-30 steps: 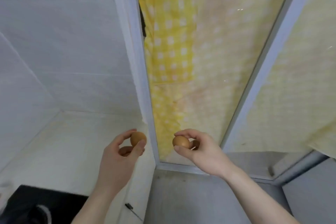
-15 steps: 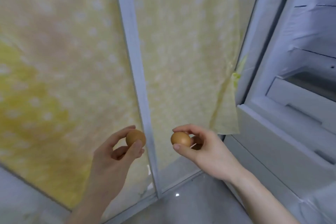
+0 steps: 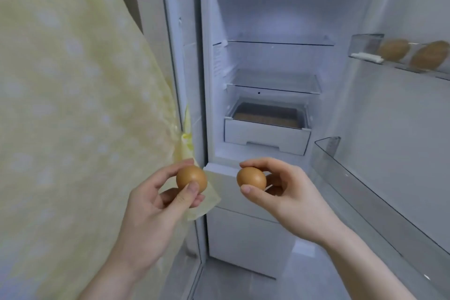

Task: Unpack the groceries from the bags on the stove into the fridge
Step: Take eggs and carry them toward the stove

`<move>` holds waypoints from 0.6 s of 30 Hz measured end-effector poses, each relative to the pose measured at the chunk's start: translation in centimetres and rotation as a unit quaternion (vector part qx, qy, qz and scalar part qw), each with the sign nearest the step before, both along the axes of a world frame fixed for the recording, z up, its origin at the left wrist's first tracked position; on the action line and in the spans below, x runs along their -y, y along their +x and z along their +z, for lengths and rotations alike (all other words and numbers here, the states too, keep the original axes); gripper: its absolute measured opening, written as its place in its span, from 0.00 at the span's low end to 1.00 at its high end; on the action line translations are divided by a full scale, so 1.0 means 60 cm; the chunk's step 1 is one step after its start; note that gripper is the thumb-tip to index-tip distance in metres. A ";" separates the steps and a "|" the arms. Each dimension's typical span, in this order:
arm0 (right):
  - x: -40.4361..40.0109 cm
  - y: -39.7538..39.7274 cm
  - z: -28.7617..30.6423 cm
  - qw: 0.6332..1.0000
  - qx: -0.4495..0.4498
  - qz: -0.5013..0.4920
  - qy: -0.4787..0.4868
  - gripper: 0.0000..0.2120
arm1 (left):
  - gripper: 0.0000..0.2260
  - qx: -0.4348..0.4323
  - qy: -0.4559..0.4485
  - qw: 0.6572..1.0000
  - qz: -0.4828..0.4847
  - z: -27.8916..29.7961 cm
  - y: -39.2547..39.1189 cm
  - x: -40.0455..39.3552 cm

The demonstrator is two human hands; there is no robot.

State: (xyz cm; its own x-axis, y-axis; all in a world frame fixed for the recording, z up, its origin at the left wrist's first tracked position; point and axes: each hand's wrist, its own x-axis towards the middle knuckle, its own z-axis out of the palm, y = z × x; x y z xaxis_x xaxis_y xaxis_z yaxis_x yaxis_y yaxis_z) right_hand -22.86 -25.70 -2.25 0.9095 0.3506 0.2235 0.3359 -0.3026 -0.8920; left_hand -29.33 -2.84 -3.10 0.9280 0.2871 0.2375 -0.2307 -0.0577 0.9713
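My left hand (image 3: 151,212) pinches a brown egg (image 3: 191,178) between thumb and fingers. My right hand (image 3: 289,200) grips another brown egg (image 3: 250,177), and a second egg shows behind it in the same hand. Both hands hover in front of the open fridge (image 3: 267,19), below its white drawer (image 3: 266,137). Two more brown eggs (image 3: 394,49) lie in the upper door shelf (image 3: 365,42) at the right.
A yellow checked curtain (image 3: 73,105) hangs close on the left, touching the fridge's side. Glass shelves (image 3: 275,80) inside the fridge are bare. A long clear door bin (image 3: 365,190) runs along the lower right. Grey floor tiles lie below.
The view has swung right, from the tiled corner and curtained window to the open fridge. Both hands keep their eggs in the same grip in front of me.
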 end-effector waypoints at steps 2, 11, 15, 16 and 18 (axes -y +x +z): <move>0.026 0.007 0.014 0.999 0.003 -0.050 -0.007 0.14 | 0.19 0.008 -0.006 0.999 -0.051 0.008 0.048 0.017; 0.144 0.046 0.076 0.982 0.065 -0.179 -0.013 0.16 | 0.19 0.074 -0.006 0.978 -0.193 0.065 0.233 0.135; 0.183 0.066 0.102 0.972 0.103 -0.210 -0.005 0.17 | 0.20 0.111 0.001 0.965 -0.236 0.093 0.293 0.187; 0.191 0.071 0.110 0.969 0.114 -0.217 -0.006 0.17 | 0.21 0.121 0.002 0.962 -0.245 0.100 0.306 0.198; 0.204 0.076 0.128 0.964 0.139 -0.226 -0.010 0.17 | 0.23 0.141 -0.004 0.955 -0.261 0.116 0.328 0.219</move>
State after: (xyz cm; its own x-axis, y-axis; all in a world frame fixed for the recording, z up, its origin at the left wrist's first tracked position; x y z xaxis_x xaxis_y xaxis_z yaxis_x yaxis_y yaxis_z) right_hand -18.30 -37.95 5.45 0.8767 -0.0610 0.4772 0.3904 -0.4894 -0.7798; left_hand -9.67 -15.95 3.86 0.8449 -0.1949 0.4981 -0.4777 0.1442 0.8666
